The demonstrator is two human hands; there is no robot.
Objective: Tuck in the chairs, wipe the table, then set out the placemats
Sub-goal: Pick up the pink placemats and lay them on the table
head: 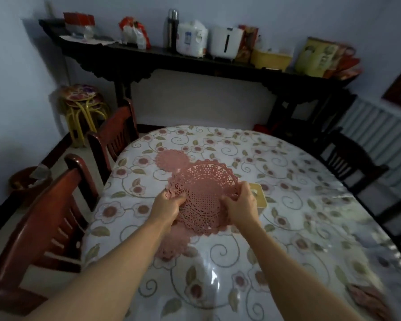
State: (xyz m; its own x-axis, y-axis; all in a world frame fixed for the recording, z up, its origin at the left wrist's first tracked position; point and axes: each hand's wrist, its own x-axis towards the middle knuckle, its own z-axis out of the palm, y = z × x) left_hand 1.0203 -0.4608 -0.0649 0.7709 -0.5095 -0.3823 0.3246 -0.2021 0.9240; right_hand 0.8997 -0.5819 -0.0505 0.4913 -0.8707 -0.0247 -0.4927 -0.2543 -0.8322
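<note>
Placemats phase underway: left hand [171,202] and right hand [240,201] both grip a lifted pink placemat [204,193] over the table [310,205], two mats laid, chairs look tucked.

Dim, bluish room; glare on the table [208,272]; soft blur, edges bowed by wide-angle distortion

Table [310,205] right half lay open. Chairs [56,216] crowded the left edge. A yellow box [259,195] sat just right of centre.
</note>
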